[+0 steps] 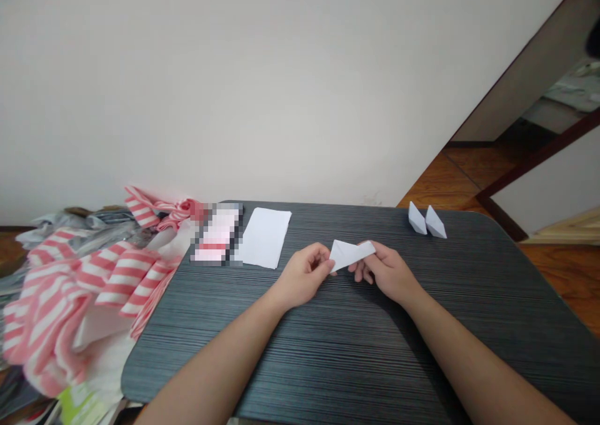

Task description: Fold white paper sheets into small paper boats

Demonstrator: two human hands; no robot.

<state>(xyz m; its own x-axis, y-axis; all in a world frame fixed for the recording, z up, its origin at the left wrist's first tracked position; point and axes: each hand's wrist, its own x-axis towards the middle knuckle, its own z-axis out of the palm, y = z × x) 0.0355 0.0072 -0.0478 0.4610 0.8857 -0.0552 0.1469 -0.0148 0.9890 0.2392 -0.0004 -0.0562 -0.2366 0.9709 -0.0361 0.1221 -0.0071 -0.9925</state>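
Both my hands are raised just above the dark grey table, holding one folded white paper piece [350, 254] between them. My left hand [304, 275] pinches its left corner, and my right hand [387, 272] grips its right end. The paper is folded into a pointed, roughly triangular shape. To the left of my left hand, a flat white paper sheet [265, 237] lies on the table. Two small folded white paper shapes [417, 219] [435, 222] stand near the far right edge, apart from my hands.
The dark grey ribbed table [300, 375] has rounded corners. A pixelated, blurred item [218, 234] lies at its far left. Pink-and-white striped fabric [89, 294] is heaped over the left edge. A white wall rises behind, with a wooden floor [469, 181] to the right.
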